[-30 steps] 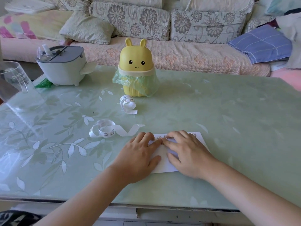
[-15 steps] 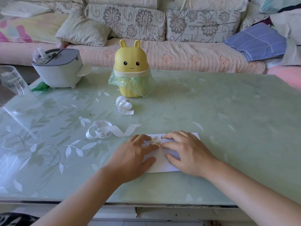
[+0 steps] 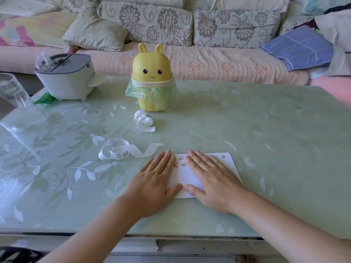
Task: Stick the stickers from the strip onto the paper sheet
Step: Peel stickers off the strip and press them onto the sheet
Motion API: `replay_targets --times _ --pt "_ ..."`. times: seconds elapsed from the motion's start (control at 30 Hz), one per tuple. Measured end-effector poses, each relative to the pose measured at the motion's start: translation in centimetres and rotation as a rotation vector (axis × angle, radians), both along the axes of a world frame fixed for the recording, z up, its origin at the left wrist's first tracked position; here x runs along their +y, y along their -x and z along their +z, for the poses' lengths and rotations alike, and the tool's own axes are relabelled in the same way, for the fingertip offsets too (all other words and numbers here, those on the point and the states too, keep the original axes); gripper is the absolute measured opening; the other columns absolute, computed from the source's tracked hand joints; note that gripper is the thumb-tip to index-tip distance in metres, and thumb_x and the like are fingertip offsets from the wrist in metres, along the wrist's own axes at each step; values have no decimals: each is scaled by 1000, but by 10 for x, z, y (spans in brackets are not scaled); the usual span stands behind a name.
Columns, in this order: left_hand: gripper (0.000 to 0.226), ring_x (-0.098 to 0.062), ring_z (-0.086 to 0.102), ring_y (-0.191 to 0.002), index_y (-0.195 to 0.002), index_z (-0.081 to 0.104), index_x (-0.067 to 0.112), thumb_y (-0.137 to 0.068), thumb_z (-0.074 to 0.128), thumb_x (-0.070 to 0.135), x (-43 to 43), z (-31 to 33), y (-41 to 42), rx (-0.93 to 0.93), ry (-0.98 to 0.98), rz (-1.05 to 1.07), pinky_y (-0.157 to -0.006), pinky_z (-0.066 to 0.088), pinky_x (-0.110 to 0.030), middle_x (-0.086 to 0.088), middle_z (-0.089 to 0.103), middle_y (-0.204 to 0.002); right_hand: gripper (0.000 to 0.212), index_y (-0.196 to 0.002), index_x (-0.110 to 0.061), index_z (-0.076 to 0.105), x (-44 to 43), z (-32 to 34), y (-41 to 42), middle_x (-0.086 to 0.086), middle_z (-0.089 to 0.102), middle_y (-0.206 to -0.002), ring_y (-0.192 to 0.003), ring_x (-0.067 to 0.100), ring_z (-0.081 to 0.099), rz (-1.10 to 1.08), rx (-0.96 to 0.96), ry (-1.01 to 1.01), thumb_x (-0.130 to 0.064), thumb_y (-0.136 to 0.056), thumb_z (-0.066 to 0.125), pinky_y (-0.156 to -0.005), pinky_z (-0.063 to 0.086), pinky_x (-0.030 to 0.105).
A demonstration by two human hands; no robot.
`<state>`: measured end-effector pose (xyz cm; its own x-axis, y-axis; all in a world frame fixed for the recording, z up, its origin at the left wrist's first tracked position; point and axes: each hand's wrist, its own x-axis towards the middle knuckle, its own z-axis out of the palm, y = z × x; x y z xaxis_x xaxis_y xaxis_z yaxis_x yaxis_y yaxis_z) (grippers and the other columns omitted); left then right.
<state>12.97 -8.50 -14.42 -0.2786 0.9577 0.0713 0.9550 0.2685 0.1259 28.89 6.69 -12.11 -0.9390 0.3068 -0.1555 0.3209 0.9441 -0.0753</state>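
Since earlier we uncurled our fingers (image 3: 163, 160): on the pale green glass table (image 3: 266, 149), left hand (image 3: 153, 185) and right hand (image 3: 212, 179) press flat, holding the white paper sheet (image 3: 182, 177) smooth; curled white sticker strip (image 3: 121, 151) lies just left; small cartoon stickers (image 3: 181, 158) line the sheet's top.

The left hand (image 3: 152, 185) lies flat over the left edge of the paper sheet (image 3: 182, 176). The right hand (image 3: 212, 179) covers its middle and near right corner, so only a band between the hands and the far right corner show. The row of stickers (image 3: 181, 158) along the far edge runs under the right hand's fingers (image 3: 198, 159). How many lie there cannot be told, and their pictures are too small to make out. So are the prints on the strip (image 3: 121, 150). The clear cup (image 3: 12, 92) is cut by the left edge, and both forearms by the bottom edge. A green scrap (image 3: 44, 98) is partly hidden behind the grey pot (image 3: 64, 80).
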Motion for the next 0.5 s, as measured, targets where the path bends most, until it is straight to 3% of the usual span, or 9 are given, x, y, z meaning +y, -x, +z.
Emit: replay_targets --times 0.1,0.17,0.27,0.33,0.43,0.5 --pt "89 -10 -16 -148 -155 -3 19 -83 -5 72 0 3 -2 -8 29 25 -116 -15 -26 3 -15 -159 98 -160 -20 -7 -4 4 5 -5 -20 -165 -151 9 -20 -35 -11 -4 -75 -79 -10 -124 -8 38" --pt "89 -10 -6 -150 -157 7 20 -84 1 72 1 8 -1 -62 -9 33 -117 -9 -24 6 -4 -161 97 -161 -22 5 -4 9 11 -4 -10 -168 -153 11 -12 -55 19 15 -79 -83 -10 -124 -3 38" --pt "70 -15 36 -139 -145 43 22 -90 25 60 -2 18 6 -169 -190 58 -115 32 -32 6 44 -149 80 -155 -26 27 -4 22 25 -3 13 -167 -153 15 11 -66 123 39 -71 -91 16 -122 11 37" --pt "49 -19 55 -113 -128 59 19 -91 41 45 -6 26 16 -184 -349 76 -92 50 -38 5 62 -121 59 -149 -27 41 -5 30 37 -6 30 -159 -145 15 28 -63 193 71 -57 -98 39 -117 20 34" --pt "18 -19 58 -88 -106 64 18 -88 61 20 -15 39 35 -179 -524 183 -73 50 -34 6 60 -93 35 -131 -27 60 -12 39 57 -10 53 -133 -123 14 49 -66 310 130 -39 -99 51 -102 35 32" --pt "17 -18 55 -84 -102 64 19 -86 64 11 -23 47 50 -175 -552 299 -68 44 -31 7 57 -89 25 -119 -28 67 -20 43 71 -12 60 -119 -102 11 57 -94 369 196 -32 -97 55 -87 41 29"
